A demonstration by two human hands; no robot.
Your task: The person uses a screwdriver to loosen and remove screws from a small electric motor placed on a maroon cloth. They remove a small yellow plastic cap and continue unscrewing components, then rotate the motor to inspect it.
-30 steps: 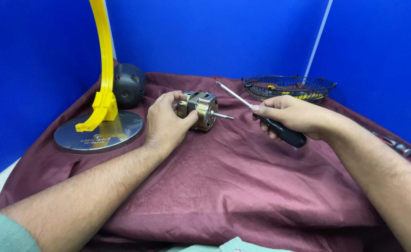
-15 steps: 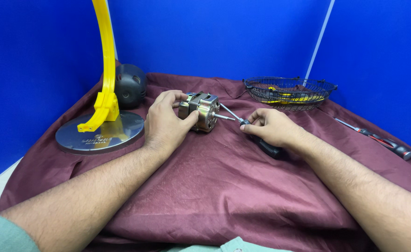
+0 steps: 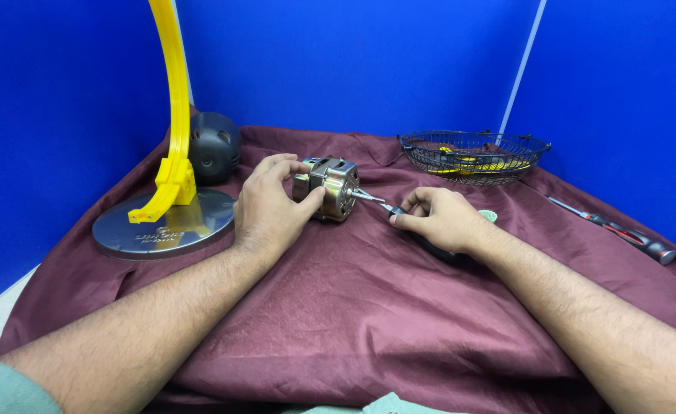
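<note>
At the middle of the maroon cloth (image 3: pixel 368 307), the left hand (image 3: pixel 265 211) is closed around a small electric motor (image 3: pixel 328 186), fingers over its top and thumb pressed against the near metal face, so the motor lies on its side with its shaft pointing toward the other hand. The right hand (image 3: pixel 439 218) grips a screwdriver (image 3: pixel 388 207), fingers curled together round the handle, which they mostly hide; the thin blade runs from the fingertips to the motor's face.

Working a screw here goes best, I judge, with the blade kept in line with the screw rather than angled, the tip seated fully before turning, and the left hand bearing down so the motor cannot roll on the soft cloth. Whether the tip sits in a screw head is too small to tell.

Both forearms come in low from the near edge, wrists close to the cloth, the right wrist resting on it.

Further out, a yellow curved arm on a round metal base (image 3: pixel 165 222) stands to the left with a black rounded housing (image 3: pixel 213 147) behind it. A wire basket (image 3: pixel 473 153) sits at the back right, and a second screwdriver (image 3: pixel 618 232) lies apart near the right edge.
</note>
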